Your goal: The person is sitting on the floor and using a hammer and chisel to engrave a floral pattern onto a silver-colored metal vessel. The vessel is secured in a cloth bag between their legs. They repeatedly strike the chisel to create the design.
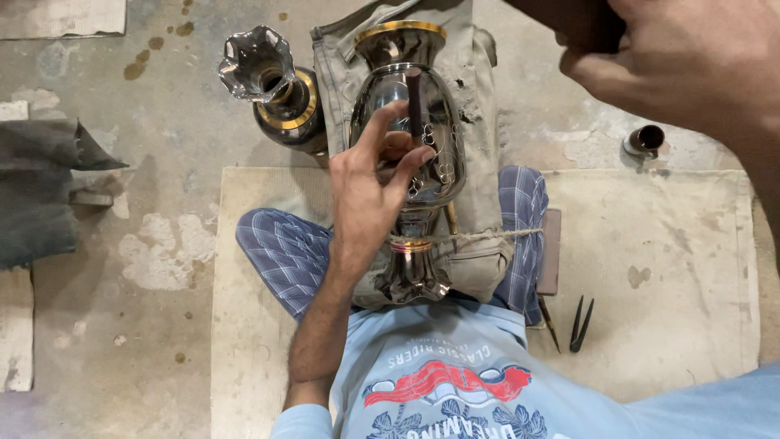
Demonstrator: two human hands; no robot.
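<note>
Two hands are at work over a polished metal vase (410,130) that lies across the seated person's lap, its gold-rimmed mouth toward 12 o'clock and its foot toward 6 o'clock. A cord (479,236) runs over its narrow neck near the foot, pinning it against the padded cloth (479,106) beneath. The left hand (370,191) rests on the vase's belly, fingers pinched loosely around a slim dark chisel (414,102) stood against the metal where fine engraved loops show just toward 4 o'clock of it. The right hand (691,61) is raised at 1 o'clock, closed around something dark at the top edge; what it grips I cannot tell for sure.

By the look of it, the engraving of the belly is under way, the tool set on the line. The next move would call for a steady tool tip and a light, square tap so the chisel does not skid across the mirror finish.

A second fluted vase (272,85) stands at 11 o'clock on the concrete floor (122,203). Spare tools (569,325) lie at 4 o'clock on the mat (666,268).
</note>
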